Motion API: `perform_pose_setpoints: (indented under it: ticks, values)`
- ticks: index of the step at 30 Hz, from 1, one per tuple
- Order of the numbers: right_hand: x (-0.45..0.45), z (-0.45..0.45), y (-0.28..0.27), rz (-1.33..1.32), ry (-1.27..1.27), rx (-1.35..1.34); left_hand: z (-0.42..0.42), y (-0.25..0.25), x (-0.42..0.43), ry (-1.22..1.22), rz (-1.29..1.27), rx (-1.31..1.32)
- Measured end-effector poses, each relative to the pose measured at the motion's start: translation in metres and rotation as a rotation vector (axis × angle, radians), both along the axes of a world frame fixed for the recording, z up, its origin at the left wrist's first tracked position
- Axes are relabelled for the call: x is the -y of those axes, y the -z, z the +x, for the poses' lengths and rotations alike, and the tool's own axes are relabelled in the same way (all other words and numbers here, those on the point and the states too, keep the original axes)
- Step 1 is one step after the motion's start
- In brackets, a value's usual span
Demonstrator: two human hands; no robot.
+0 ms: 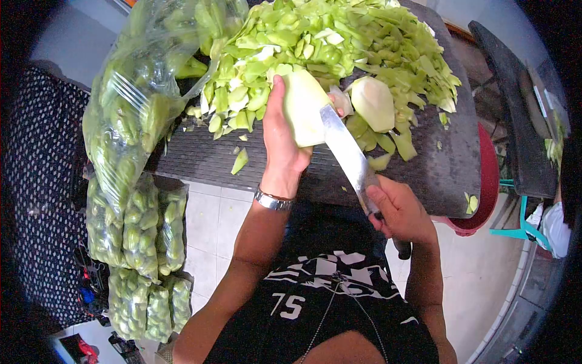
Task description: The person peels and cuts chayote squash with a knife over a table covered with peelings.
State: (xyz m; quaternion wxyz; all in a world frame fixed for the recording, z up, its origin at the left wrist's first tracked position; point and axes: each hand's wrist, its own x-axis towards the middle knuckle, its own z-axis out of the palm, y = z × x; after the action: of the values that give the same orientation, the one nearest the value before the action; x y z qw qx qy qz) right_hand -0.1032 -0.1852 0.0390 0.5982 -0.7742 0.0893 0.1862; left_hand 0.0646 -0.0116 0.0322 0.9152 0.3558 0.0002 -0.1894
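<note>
My left hand (283,130), with a metal watch at the wrist, is wrapped round a pale peeled chayote (301,112) above the table's near edge. In my right hand (400,209) is a large knife (347,145), gripped by its dark handle. The broad blade slants up to the left, its tip end against the right side of the chayote. Another peeled chayote (372,103) lies just right of it on the table. Behind both, a big heap of green peelings (339,42) spreads over the dark ribbed tabletop (424,164).
A clear plastic bag of unpeeled chayotes (136,103) hangs over the table's left side. Several more filled bags (139,230) are stacked below it. A red tub (485,182) stands under the right edge, near a teal stool (522,224). Peel scraps (240,161) lie near the front.
</note>
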Motion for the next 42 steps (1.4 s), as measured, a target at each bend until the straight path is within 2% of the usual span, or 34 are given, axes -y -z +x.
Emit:
perform_pose_setpoints:
  ticks: [3,6,12,15,24,27,30,33,34,36,37,38,41,42]
  values:
    - [-0.003,0.0,0.002,-0.041,-0.023,0.047,0.005,0.006,-0.001,-0.006,-0.006,-0.023]
    - [-0.005,0.002,-0.011,-0.084,-0.008,-0.022,0.005,0.009,0.001,-0.044,-0.003,-0.048]
    - [-0.004,0.0,-0.003,0.004,0.014,0.001,0.004,0.011,-0.002,0.006,0.008,0.026]
    - [0.0,0.001,-0.015,0.139,-0.03,-0.222,0.003,0.009,-0.006,0.047,0.026,0.063]
    - [-0.003,0.002,0.003,0.221,-0.071,-0.133,-0.001,0.007,-0.004,0.05,-0.011,0.006]
    - [-0.008,0.004,0.002,0.296,-0.053,-0.152,-0.011,0.004,0.001,-0.007,-0.063,-0.056]
    - [-0.013,0.009,0.01,0.259,-0.045,-0.056,-0.023,0.016,0.01,0.061,-0.152,-0.083]
    - [-0.011,0.01,0.012,0.253,0.001,-0.062,-0.022,0.026,0.011,0.108,-0.213,-0.096]
    - [-0.01,0.009,0.011,0.231,0.091,-0.058,-0.02,0.025,0.012,0.025,-0.212,-0.159]
    - [-0.01,0.009,0.005,0.188,0.263,-0.05,-0.018,0.023,0.006,0.067,-0.093,-0.134]
    - [-0.007,0.008,0.005,0.182,0.268,-0.014,-0.018,0.022,0.0,0.085,-0.032,-0.124]
    - [0.0,0.008,0.006,0.176,0.275,0.026,-0.015,0.023,-0.005,0.15,-0.052,-0.121]
    - [0.01,0.005,0.007,0.174,0.315,0.075,-0.008,0.019,-0.01,0.128,-0.124,-0.308]
    - [0.012,0.003,0.009,0.171,0.332,0.082,-0.002,0.021,-0.015,0.12,-0.225,-0.368]
